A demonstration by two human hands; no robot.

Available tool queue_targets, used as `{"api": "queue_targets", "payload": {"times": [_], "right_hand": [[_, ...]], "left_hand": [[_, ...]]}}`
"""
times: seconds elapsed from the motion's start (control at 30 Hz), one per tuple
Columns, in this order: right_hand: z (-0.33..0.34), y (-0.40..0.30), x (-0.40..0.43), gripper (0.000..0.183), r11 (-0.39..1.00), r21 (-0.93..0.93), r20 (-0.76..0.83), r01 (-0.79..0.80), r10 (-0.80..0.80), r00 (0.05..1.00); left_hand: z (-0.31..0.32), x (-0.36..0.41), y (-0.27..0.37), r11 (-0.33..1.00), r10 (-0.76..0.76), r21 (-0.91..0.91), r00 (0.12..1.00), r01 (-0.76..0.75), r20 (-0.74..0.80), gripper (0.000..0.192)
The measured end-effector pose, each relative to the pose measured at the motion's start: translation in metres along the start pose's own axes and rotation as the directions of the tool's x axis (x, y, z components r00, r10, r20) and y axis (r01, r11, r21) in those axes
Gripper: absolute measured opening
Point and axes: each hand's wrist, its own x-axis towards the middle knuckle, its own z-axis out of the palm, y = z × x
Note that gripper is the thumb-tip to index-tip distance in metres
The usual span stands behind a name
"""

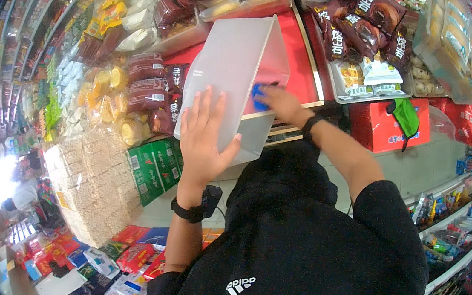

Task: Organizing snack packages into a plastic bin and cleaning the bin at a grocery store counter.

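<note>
A translucent plastic bin (pixel 230 56) stands tilted on a red-lined display surface (pixel 296 43), its open side facing right. My left hand (pixel 205 138) lies spread against the outside of the bin, with the fingers pointing away from me and the thumb apart. On the right, my right hand (pixel 280 104) reaches to the bin's open side, slightly blurred, and holds a blue cloth (pixel 260 99) against the inside. Part of the cloth is hidden by the fingers.
Trays of brown-wrapped snacks (pixel 362 25) stand at the back. Packaged snacks (pixel 148 81) lie to the left, above a large pack of puffed-grain blocks (pixel 95 182). A red box (pixel 393 124) with a green cloth item (pixel 405 117) on it sits at the right, near stocked shelves (pixel 456 223).
</note>
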Motion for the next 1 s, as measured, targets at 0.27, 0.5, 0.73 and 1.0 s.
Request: {"api": "queue_targets", "payload": {"times": [0.27,0.5,0.73,1.0], "right_hand": [[0.019,-0.089,-0.021,0.045,0.945,0.230,0.246,0.232,-0.287,0.926],[-0.050,-0.042,-0.053,0.042,0.980,0.163,0.813,0.112,-0.198,0.548],[-0.051,-0.032,0.014,0.046,0.945,0.262,0.018,-0.198,0.201,0.980],[0.061,-0.100,-0.002,0.040,0.936,0.342,0.097,-0.085,0.055,0.994]], "left_hand": [[0.002,0.003,0.004,0.999,-0.023,0.030,0.997,0.025,-0.076,0.070],[-0.006,-0.003,-0.012,1.000,-0.010,-0.029,1.000,0.009,-0.020,0.071],[-0.003,-0.001,-0.006,1.000,-0.016,-0.005,0.998,0.015,-0.063,0.071],[-0.002,-0.002,-0.004,1.000,-0.023,-0.022,0.999,0.022,-0.046,0.071]]}}
